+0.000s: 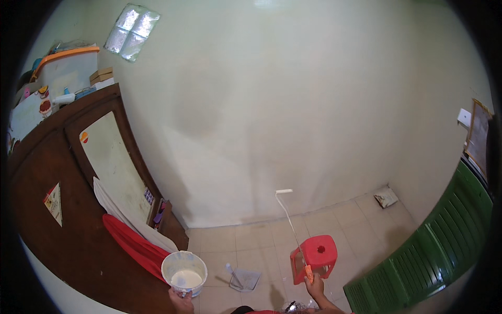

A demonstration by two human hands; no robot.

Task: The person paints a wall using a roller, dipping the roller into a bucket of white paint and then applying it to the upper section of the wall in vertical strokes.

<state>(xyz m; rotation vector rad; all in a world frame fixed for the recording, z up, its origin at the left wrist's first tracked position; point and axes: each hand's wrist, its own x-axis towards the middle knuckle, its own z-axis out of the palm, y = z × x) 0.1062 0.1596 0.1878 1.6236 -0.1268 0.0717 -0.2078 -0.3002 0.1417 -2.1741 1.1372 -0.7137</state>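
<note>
My left hand grips the near rim of a white bucket, which has whitish paint at its bottom. In my right hand is the orange handle of a paint roller. Its long thin rod reaches up and away, ending in a narrow white roller head in front of the wall. Just beyond my right hand, a red plastic stool stands on the floor, partly crossed by the rod. Between the two hands, farther down, a grey paint tray lies on the tiles with a light-handled tool resting in it.
A dark wooden wardrobe with a mirror fills the left, with red and white cloths hanging from it. Green slatted panels line the right. The pale wall rises ahead. A whitish packet lies in the far right corner.
</note>
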